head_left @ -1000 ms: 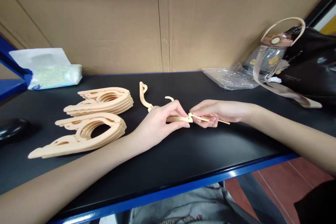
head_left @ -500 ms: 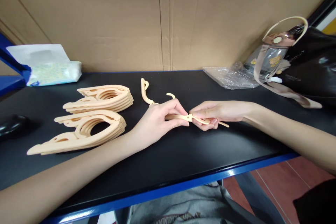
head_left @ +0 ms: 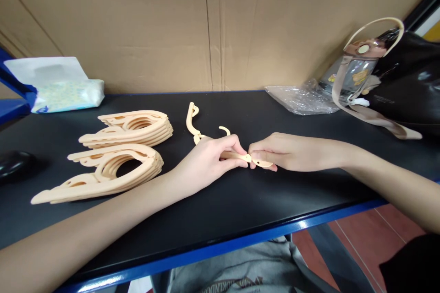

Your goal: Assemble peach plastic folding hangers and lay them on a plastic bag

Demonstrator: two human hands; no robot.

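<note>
Between my hands is a beige plastic folding hanger (head_left: 237, 156), partly hidden by my fingers. My left hand (head_left: 213, 155) pinches one of its arms between thumb and fingers. The hanger's curved hook and its other arm rise beyond that hand. My right hand (head_left: 278, 151) is closed on the end piece of the near arm, whose rounded tip shows under the fingers. The fingertips of both hands almost meet at the joint. Left of my left hand lie two stacks of folded hangers, a far stack (head_left: 151, 135) and a near stack (head_left: 137, 181).
A tissue pack (head_left: 68, 95) stands at the back left, with a black mouse (head_left: 15, 165) at the left edge. A clear plastic bag (head_left: 299, 100), a strapped water bottle (head_left: 357, 73) and a black bag (head_left: 409, 87) occupy the back right. Cardboard (head_left: 137, 27) walls the rear.
My right hand has turned palm-down over the hanger's end piece, and that piece has rotated with it. My left hand keeps its pinch, and the view has shifted slightly.
</note>
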